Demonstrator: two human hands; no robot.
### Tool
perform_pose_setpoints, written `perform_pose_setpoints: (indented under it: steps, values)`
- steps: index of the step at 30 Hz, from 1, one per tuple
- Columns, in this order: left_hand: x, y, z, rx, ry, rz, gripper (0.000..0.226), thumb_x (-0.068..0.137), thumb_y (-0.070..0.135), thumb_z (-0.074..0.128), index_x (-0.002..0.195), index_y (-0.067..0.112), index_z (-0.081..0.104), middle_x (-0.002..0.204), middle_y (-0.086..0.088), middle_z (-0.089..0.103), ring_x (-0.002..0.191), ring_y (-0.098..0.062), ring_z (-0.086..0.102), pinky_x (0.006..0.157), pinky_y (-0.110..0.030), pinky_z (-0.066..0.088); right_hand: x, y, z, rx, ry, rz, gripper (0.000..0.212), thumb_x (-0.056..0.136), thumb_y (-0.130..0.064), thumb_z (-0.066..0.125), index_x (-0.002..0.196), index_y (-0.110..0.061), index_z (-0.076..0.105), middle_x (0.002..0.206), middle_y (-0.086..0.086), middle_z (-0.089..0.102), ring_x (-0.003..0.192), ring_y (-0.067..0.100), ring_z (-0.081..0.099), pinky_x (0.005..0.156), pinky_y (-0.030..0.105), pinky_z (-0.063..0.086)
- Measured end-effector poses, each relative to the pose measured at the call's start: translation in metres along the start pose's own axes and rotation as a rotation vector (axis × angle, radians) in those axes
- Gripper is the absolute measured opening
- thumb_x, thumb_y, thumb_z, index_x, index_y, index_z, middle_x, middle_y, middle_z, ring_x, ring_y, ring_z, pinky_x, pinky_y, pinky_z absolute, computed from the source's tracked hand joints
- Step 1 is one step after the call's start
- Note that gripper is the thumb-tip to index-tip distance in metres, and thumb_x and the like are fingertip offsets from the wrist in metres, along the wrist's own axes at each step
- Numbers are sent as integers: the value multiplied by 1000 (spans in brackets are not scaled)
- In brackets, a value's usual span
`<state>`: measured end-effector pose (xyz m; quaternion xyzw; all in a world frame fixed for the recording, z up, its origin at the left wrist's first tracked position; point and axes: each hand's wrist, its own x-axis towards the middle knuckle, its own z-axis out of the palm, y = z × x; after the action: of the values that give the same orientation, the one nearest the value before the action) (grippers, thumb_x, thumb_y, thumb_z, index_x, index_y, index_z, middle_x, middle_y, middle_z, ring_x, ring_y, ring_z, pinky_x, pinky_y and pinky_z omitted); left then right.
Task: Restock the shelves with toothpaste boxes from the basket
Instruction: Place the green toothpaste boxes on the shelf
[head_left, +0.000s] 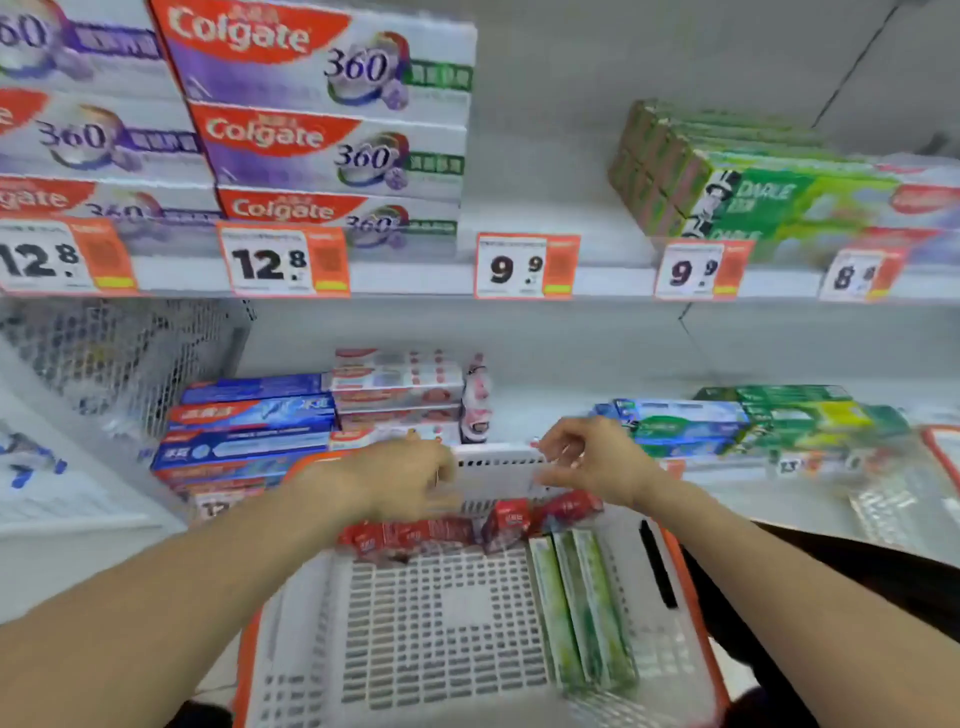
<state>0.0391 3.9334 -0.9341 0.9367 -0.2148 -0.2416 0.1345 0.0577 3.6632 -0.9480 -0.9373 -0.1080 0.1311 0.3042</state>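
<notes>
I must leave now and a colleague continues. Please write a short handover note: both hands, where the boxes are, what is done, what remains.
Left hand and right hand: both at the far wall of the basket, fingers curled. The picture is blurred, so whether either has a grip on anything cannot be told.
Basket: red boxes along the far end, green boxes along the right side.
Upper shelf: a bare gap above a 9.9 tag.
Done: basket is mostly empty.
Left: shelve the red and green boxes.

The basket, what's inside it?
Inside the basket lie red toothpaste boxes at the far end and green toothpaste boxes along the right. The hands hide part of the red ones.
</notes>
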Motion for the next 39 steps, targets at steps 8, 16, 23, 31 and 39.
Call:
perform_pose_setpoints:
  steps: [8,16,23,31,39]
  values:
    - [77,41,171,-442,-319,-257,30,97,45,61,83,20,51,84,-4,47,72,-20,46,72,-27,44,-47,114,114,-268,-218,429,65,80,-47,77,133,-16,53,132,10,57,112,26,60,83,32,49]
    - [112,86,277,-869,-217,-531,76,91,47,67,146,1,41,149,-18,47,132,-33,51,109,-40,43,-71,139,165,-234,-101,535,89,80,-18,81,148,-7,25,149,18,32,136,35,37,105,41,45]
    - [129,87,308,-978,-160,-572,60,88,42,73,134,8,56,135,-11,59,124,-29,56,104,-36,46,-75,149,174,5,-151,767,68,92,-28,68,144,-2,32,115,19,66,104,34,64,75,33,47]
    - [130,98,321,-1076,14,-651,41,85,21,80,117,3,62,115,-8,62,107,-23,57,88,-28,43,-71,159,167,191,-213,778,60,90,-29,73,136,-7,40,114,11,68,105,30,64,85,34,51]
    - [111,68,311,-1160,1,-701,16,97,3,59,109,13,59,126,-13,63,104,-24,58,91,-32,47,-72,153,178,636,-292,826,43,87,-21,77,122,-14,52,114,5,70,99,22,69,77,37,60]
